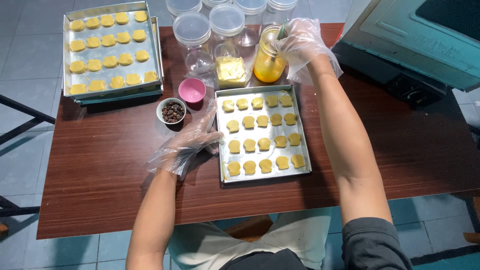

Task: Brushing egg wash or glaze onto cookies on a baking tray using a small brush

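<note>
Right hand (295, 42), gloved, grip closed on brush handle in jar (268, 62), upper centre of frame. Left hand (192, 140) open, steadying tray (220, 150) edge, centre. Advise draining brush on rim, keeping tray pinned to counter (110, 165).

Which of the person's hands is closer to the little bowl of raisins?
Left. The left hand rests on the near tray's left edge, just below and right of the bowl of raisins. The right hand is far across, at the jar of yellow liquid.
</note>
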